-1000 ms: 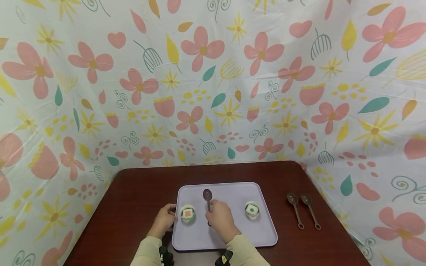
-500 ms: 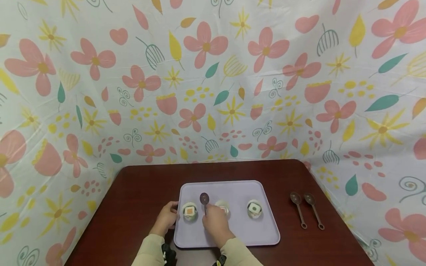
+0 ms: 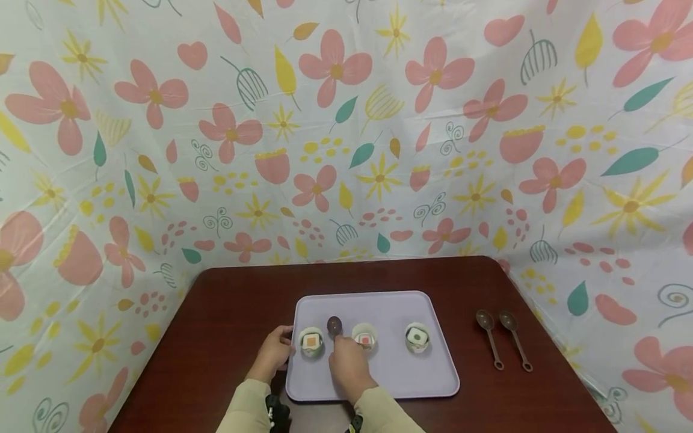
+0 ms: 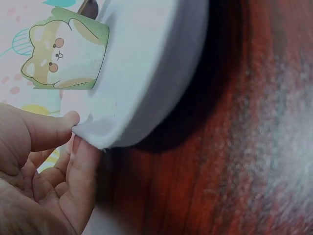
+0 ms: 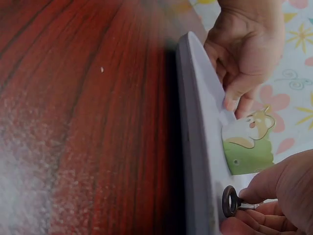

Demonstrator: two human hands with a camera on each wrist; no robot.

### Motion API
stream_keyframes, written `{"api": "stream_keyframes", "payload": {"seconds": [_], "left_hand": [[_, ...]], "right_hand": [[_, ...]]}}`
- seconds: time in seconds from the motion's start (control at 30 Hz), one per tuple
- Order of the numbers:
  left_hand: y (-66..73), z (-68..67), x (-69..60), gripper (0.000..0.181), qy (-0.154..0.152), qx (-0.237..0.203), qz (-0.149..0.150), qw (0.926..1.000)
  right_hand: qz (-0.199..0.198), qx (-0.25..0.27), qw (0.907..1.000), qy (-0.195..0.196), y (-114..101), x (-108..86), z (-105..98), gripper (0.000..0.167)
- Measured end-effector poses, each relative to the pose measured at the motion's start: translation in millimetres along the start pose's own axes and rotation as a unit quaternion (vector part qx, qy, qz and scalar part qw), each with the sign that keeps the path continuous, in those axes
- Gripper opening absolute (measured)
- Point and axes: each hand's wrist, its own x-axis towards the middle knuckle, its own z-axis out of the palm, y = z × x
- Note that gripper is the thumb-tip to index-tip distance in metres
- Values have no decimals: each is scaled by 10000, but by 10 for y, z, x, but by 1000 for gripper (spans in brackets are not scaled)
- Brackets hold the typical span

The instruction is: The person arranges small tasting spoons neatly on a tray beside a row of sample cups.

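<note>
- Left hand (image 3: 273, 353): you hold the lilac tray (image 3: 397, 376) by its left edge, thumb over the rim and a finger beneath it; this grip presumably steadies the tray while your other hand works over it.
- Right hand (image 3: 349, 365): you pinch the brown spoon (image 3: 334, 326) by its handle, the ring end standing clear of your fingers in the right wrist view. Holding it near that end likely leaves the bowl unobstructed.
- Spoon position: over the left half of the tray, bowl toward the far edge, between two cups. Whether it touches the tray cannot be told.
- Cups: three stand upright in a row across the tray. The left paper cup (image 4: 73, 56), printed with a cartoon dog, shows an orange-marked block (image 3: 311, 342); the middle cup (image 3: 364, 327) a red-marked one; the right cup (image 3: 418, 327) a green-marked one. The gaps between them appear to give a spoon room to lie alongside.
- Spare spoons: the inner spoon (image 3: 493, 346) and outer spoon (image 3: 517, 344) lie side by side on the table (image 3: 233, 300), right of the tray, handles toward you, apparently for easy pick-up.
</note>
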Motion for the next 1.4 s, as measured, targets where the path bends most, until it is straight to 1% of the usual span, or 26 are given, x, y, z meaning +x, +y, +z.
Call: {"api": "stream_keyframes", "payload": {"seconds": [0.17,0.27,0.37,0.5,0.57,0.73,0.9,1.0,1.07,1.17,1.23,1.3,1.4], "left_hand": [[33,-9,16,53,11,54,-50,10000],[34,-1,16,53,22,92,-39,9999],[18,14,4,53,12,156,-30,9999],[11,34,-12,53,25,219,-25,9998],[19,39,-14,53,44,226,-48,9997],[36,38,0,54,43,194,-120,9997],[25,25,8,54,41,160,-117,9998],[18,16,4,54,18,143,-104,9998],[13,7,2,54,5,136,-90,9999],[2,-3,7,54,-1,118,-45,9999],[-1,-7,9,54,-26,98,-21,9999],[-4,-5,10,53,-49,75,-25,10000],[-6,2,6,54,-76,57,-35,9999]], "right_hand": [[21,-99,9999,137,-15,35,33,5],[90,-127,9998,123,-31,51,55,4],[162,-211,9996,35,-43,46,75,6],[249,-196,9995,-58,-51,34,82,9],[255,-174,9995,-27,-47,33,81,10],[235,-138,9996,51,-28,32,83,19],[182,-78,9997,-120,-40,11,47,31],[188,-132,9995,-232,-52,-3,9,36],[181,-163,9994,-255,-62,-5,-35,37],[93,-215,9995,-208,-69,2,-130,31],[-7,-170,9998,-77,-65,7,-225,23],[-3,-88,10000,0,-46,2,-326,20],[79,141,9998,75,29,-7,-481,20]]}}
